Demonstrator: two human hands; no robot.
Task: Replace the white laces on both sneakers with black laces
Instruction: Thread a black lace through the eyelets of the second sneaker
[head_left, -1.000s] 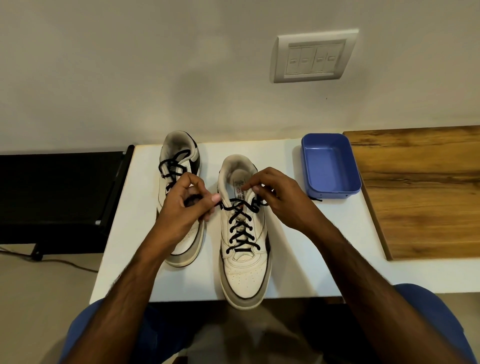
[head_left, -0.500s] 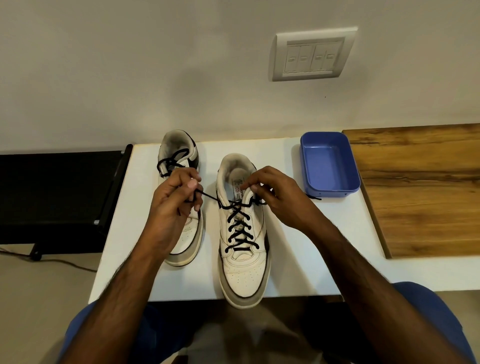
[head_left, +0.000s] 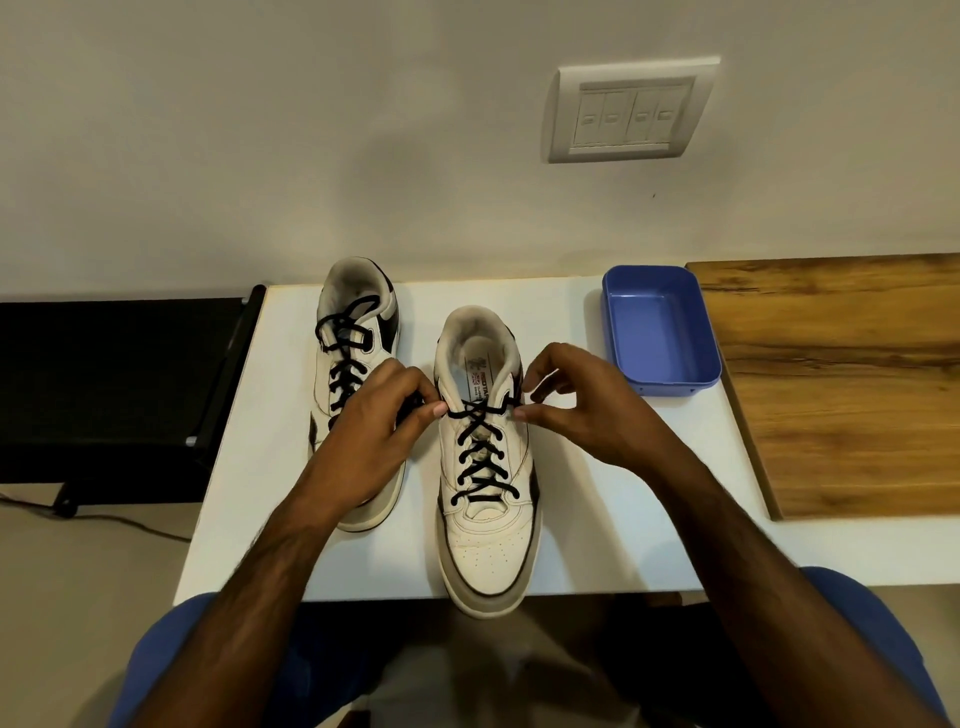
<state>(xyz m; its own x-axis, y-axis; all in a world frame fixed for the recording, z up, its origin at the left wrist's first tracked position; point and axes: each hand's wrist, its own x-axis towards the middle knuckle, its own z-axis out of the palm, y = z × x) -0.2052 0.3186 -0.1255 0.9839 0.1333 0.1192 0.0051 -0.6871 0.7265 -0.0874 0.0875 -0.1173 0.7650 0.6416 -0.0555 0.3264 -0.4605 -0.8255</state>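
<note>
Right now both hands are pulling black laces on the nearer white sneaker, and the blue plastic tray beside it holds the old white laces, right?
Not quite: in the head view the blue plastic tray is empty. Both hands do pull black laces on the nearer white sneaker.

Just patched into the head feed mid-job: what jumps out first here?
Both hands at the top of the near sneaker in the middle of the white table: the left hand and right hand each pinch an end of its black lace. The far sneaker, left of it, is already laced black; a blue tray sits right.
</note>
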